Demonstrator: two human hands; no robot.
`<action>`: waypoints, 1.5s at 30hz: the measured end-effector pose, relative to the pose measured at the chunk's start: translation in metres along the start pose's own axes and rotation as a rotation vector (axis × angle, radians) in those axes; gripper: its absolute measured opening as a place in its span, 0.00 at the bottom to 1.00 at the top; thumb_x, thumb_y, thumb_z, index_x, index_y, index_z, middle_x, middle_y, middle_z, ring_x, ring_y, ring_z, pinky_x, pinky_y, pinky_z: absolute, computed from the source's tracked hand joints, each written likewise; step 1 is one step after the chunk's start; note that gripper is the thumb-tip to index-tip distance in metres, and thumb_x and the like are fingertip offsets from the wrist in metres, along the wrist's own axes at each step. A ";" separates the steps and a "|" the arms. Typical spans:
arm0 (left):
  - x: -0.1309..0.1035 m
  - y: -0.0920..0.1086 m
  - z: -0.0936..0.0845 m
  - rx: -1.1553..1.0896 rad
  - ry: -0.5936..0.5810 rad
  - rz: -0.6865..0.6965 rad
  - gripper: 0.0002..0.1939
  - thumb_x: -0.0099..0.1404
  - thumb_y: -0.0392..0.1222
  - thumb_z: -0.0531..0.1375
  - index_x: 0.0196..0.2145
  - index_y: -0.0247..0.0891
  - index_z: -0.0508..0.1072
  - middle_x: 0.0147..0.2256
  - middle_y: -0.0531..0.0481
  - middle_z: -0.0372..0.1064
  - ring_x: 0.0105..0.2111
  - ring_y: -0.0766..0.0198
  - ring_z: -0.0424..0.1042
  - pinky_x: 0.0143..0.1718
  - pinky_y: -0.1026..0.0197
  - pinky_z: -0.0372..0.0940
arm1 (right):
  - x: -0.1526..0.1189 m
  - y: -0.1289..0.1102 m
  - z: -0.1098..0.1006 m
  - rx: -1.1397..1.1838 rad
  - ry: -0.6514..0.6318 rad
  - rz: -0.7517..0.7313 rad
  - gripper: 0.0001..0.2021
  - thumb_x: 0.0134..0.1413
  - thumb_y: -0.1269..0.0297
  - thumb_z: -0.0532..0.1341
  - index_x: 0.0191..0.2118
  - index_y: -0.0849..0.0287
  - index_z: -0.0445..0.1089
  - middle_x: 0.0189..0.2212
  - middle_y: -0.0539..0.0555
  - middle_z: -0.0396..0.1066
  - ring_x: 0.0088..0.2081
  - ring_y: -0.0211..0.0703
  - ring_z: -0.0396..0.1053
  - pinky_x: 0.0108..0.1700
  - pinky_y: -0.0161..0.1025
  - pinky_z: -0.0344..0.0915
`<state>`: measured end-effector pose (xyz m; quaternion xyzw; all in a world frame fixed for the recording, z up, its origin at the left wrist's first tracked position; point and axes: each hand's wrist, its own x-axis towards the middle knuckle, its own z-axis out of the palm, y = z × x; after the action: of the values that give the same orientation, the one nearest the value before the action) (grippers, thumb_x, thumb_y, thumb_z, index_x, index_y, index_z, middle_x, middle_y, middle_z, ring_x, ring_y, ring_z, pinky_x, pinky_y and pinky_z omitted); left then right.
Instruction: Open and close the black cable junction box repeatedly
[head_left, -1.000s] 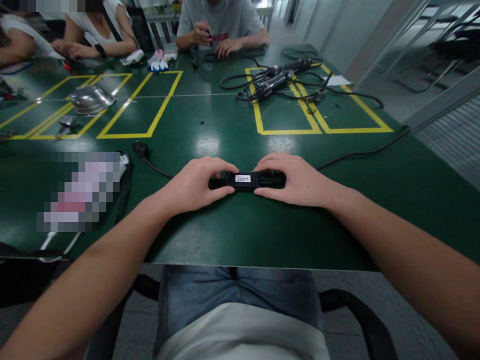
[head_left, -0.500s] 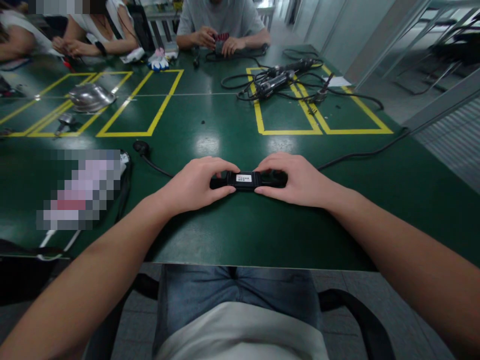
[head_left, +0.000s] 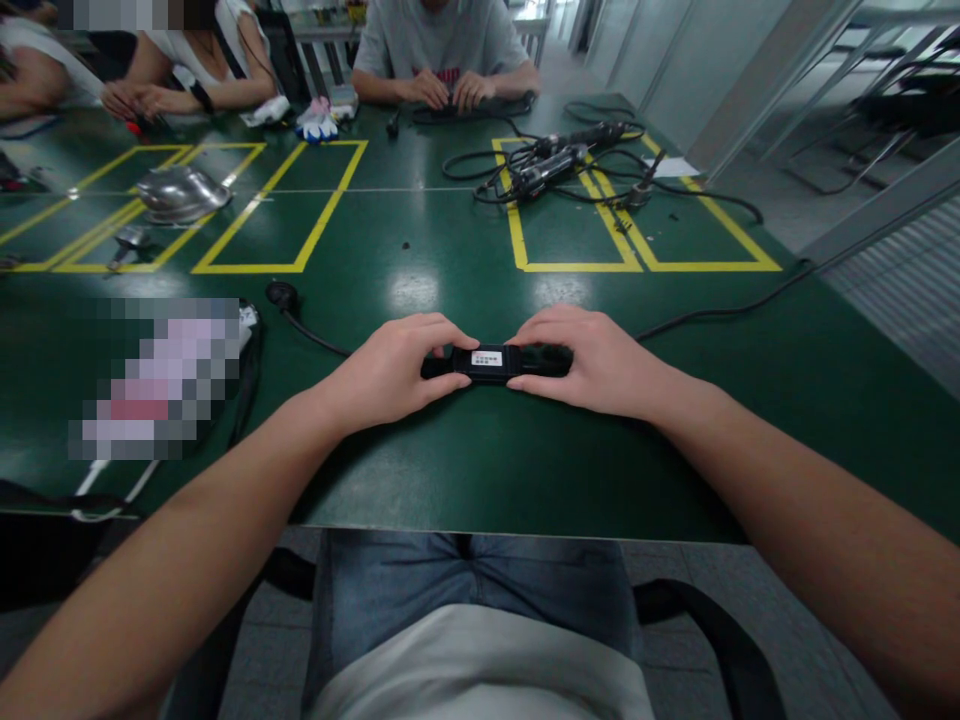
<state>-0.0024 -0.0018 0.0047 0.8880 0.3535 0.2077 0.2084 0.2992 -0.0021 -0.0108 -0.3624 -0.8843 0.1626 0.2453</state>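
Observation:
A small black box with a white label [head_left: 487, 358] lies on the green table in front of me, a black cord running in at each end. My left hand [head_left: 401, 365] grips its left end, thumb at the near edge and fingers at the far edge. In the same way my right hand [head_left: 589, 360] pinches the right end. Past my left hand the cord leads to a round black plug [head_left: 282, 294]. Another stretch of black cord [head_left: 720, 312] trails off to the right behind my right hand. My palms hide parts of the cord.
Yellow tape [head_left: 251, 268] marks rectangles on the table [head_left: 420, 460]. A metal bowl-shaped part [head_left: 184, 195] sits at left. Black cylindrical tools with cables [head_left: 551, 170] lie at the back right. A blurred-out object [head_left: 172, 380] is near my left arm. Co-workers sit across.
My hands and the labelled box stay almost still. Across the table, the co-worker in grey has lowered their hands and the dark object between them toward the tabletop.

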 end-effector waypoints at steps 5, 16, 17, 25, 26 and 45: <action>0.000 -0.001 0.000 -0.025 0.003 -0.008 0.16 0.72 0.43 0.72 0.55 0.40 0.85 0.48 0.44 0.85 0.43 0.55 0.81 0.51 0.53 0.74 | 0.000 -0.001 0.000 0.022 -0.007 0.002 0.13 0.65 0.50 0.75 0.48 0.51 0.85 0.45 0.59 0.87 0.48 0.61 0.81 0.54 0.58 0.76; 0.001 -0.001 0.000 -0.074 0.002 -0.023 0.16 0.71 0.45 0.71 0.55 0.39 0.85 0.45 0.47 0.83 0.41 0.57 0.79 0.48 0.55 0.71 | -0.001 -0.002 0.003 0.007 0.013 0.019 0.16 0.63 0.52 0.75 0.50 0.56 0.84 0.44 0.60 0.86 0.44 0.58 0.81 0.49 0.52 0.75; 0.001 -0.002 0.000 -0.090 0.003 -0.037 0.17 0.71 0.46 0.71 0.55 0.39 0.85 0.44 0.47 0.83 0.40 0.58 0.79 0.47 0.56 0.70 | -0.002 -0.002 0.003 0.003 0.010 0.021 0.16 0.63 0.52 0.75 0.50 0.56 0.84 0.45 0.60 0.86 0.45 0.58 0.81 0.50 0.52 0.75; 0.005 -0.003 0.000 -0.237 0.023 -0.143 0.20 0.72 0.52 0.67 0.56 0.40 0.83 0.48 0.46 0.85 0.44 0.57 0.80 0.44 0.57 0.70 | -0.003 0.000 0.002 -0.025 0.000 0.068 0.23 0.63 0.48 0.75 0.57 0.57 0.83 0.48 0.62 0.85 0.47 0.62 0.81 0.51 0.54 0.74; 0.005 -0.003 0.000 -0.254 0.043 -0.157 0.21 0.73 0.53 0.66 0.56 0.39 0.83 0.49 0.45 0.85 0.45 0.56 0.80 0.43 0.57 0.70 | -0.003 0.001 0.002 -0.024 0.008 0.074 0.24 0.62 0.47 0.75 0.57 0.58 0.82 0.47 0.62 0.85 0.46 0.61 0.81 0.51 0.53 0.74; 0.006 -0.021 0.001 0.195 0.223 -0.174 0.08 0.75 0.42 0.65 0.47 0.41 0.84 0.57 0.40 0.84 0.54 0.47 0.79 0.58 0.45 0.73 | 0.001 -0.007 -0.002 0.054 -0.019 0.069 0.06 0.64 0.58 0.69 0.40 0.54 0.75 0.34 0.54 0.80 0.33 0.47 0.73 0.39 0.43 0.65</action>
<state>-0.0092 0.0167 -0.0056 0.8414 0.4685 0.2509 0.0978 0.2963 -0.0061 -0.0055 -0.3846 -0.8688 0.1983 0.2407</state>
